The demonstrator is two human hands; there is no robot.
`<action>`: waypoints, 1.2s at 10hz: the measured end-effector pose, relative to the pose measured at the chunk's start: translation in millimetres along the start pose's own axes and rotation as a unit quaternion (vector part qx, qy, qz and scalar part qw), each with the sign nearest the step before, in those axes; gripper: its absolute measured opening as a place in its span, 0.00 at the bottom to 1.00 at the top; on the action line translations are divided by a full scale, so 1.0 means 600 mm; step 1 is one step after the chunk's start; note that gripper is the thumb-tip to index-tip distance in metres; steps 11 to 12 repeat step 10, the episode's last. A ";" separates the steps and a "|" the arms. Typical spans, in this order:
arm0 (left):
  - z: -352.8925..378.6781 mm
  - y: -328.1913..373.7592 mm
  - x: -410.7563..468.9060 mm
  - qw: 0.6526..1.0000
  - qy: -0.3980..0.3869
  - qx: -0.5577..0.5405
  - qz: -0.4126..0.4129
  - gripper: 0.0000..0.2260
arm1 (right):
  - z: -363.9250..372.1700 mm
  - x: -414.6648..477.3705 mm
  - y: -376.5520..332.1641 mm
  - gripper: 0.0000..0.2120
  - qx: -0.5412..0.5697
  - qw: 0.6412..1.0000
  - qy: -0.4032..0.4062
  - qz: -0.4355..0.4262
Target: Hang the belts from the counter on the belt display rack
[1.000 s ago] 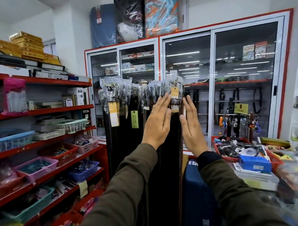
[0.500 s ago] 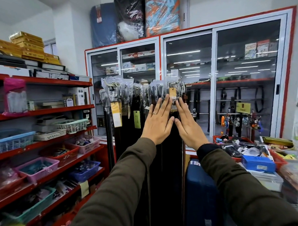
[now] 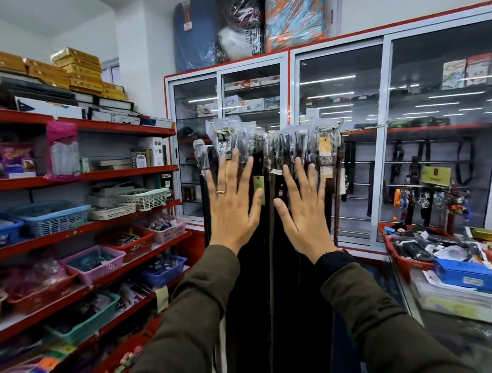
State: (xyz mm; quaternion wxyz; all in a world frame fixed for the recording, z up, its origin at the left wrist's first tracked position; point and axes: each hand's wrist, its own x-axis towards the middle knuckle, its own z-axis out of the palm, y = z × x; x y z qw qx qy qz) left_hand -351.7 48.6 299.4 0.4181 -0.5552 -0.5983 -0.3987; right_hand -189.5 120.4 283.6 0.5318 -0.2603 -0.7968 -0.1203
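Several dark belts [image 3: 269,241] hang side by side from the belt display rack [image 3: 276,134], their buckles wrapped in clear plastic, with yellow and green tags among them. My left hand [image 3: 231,206] is spread flat in front of the left part of the hanging belts, a ring on one finger. My right hand [image 3: 305,209] is spread flat in front of the right part. Both hands hold nothing, fingers apart. A narrow gap of belts shows between them.
Red shelves [image 3: 86,230] with plastic baskets run along the left. A glass-door cabinet [image 3: 386,140] stands behind the rack. On the right, a counter holds a red tray [image 3: 394,250] of goods and a blue box [image 3: 465,275].
Both hands have moved apart and lower on the belts, the left hand going left. The camera view has shifted, with the rack now nearer the centre.
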 end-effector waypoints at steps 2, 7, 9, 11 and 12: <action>-0.022 -0.094 -0.021 0.999 -0.011 -0.041 -0.013 0.26 | 0.064 0.021 -0.071 0.29 0.041 0.997 -0.049 -0.049; 0.035 -0.118 -0.002 0.981 -0.131 -0.141 0.020 0.28 | 0.128 0.045 -0.065 0.31 0.012 0.990 -0.136 -0.020; 0.027 -0.109 -0.011 0.989 -0.114 -0.098 0.012 0.30 | 0.110 0.037 -0.078 0.31 0.021 0.990 -0.134 -0.025; 0.016 -0.091 -0.014 0.996 -0.073 -0.058 0.004 0.32 | 0.062 0.033 -0.075 0.32 0.040 0.995 -0.077 -0.042; 0.016 -0.091 -0.014 0.996 -0.073 -0.058 0.004 0.32 | 0.062 0.033 -0.075 0.32 0.040 0.995 -0.077 -0.042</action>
